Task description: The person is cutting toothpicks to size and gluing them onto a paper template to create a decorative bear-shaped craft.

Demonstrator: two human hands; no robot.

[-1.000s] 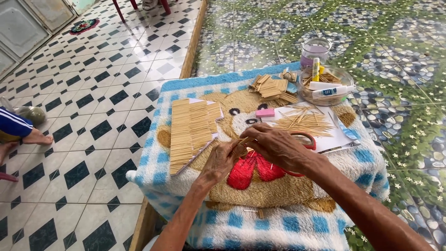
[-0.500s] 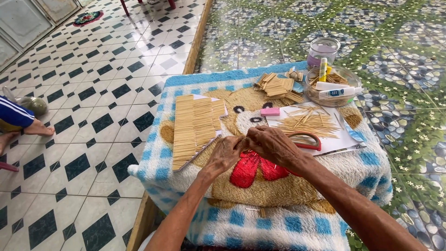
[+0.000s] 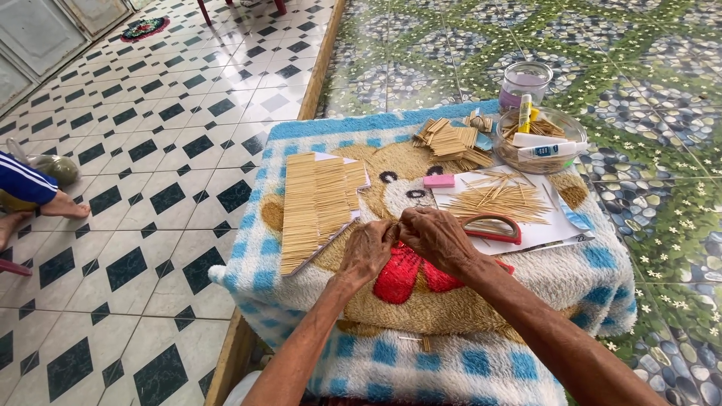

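My left hand (image 3: 368, 251) and my right hand (image 3: 436, 235) meet fingertip to fingertip over the middle of a blue checked towel with a bear picture (image 3: 391, 353). Both pinch something small and thin between them, likely a wooden stick; I cannot make it out clearly. Just left of my left hand lies a flat panel of glued sticks (image 3: 316, 200) on white paper. Right of my right hand lie a loose pile of thin sticks (image 3: 498, 199) and red-handled scissors (image 3: 492, 228) on a white sheet.
At the towel's far edge stand a clear bowl holding glue tubes (image 3: 540, 138), a glass jar (image 3: 524, 82), small stick bundles (image 3: 451, 140) and a pink eraser (image 3: 438, 180). Another person's bare foot (image 3: 60, 204) rests on the checked floor at left. Green patterned tiles lie to the right.
The view has shifted slightly. My hands have stayed together at the towel's centre, fingers working on the small piece; the other things have not moved.
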